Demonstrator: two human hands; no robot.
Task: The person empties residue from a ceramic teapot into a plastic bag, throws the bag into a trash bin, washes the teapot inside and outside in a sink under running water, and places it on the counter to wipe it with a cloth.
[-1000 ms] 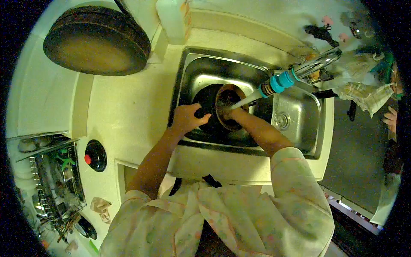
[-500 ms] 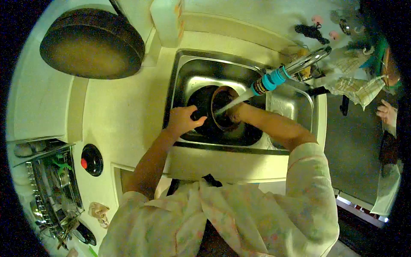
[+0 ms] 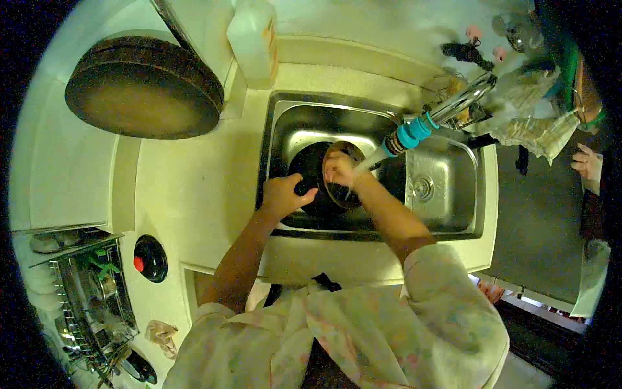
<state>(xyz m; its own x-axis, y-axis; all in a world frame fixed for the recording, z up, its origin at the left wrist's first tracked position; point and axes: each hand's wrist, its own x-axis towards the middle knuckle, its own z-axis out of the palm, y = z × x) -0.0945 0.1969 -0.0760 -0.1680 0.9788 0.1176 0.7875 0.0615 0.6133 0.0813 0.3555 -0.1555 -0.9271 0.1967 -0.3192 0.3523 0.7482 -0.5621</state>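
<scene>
A dark round pot lies tilted in the left sink basin, its brownish rim facing right. My left hand is closed on the pot's left side, thumb and fingers curled around a dark part of it. Reaching in from the right, my right hand is inside the pot's mouth with its fingers bent; whatever they hold is not visible. Water streams from the faucet with a teal nozzle onto my right wrist and toward the pot.
A large pan stands at upper left. On the left counter are a black lid with a red knob, a crumpled cloth and a dish rack. The second basin is to the right. Another person's hand shows at far right.
My right hand has drawn up and left within the pot's mouth, and its forearm has swung lower, uncovering the right basin's drain. My left hand keeps its place on the pot. The view shifted slightly.
</scene>
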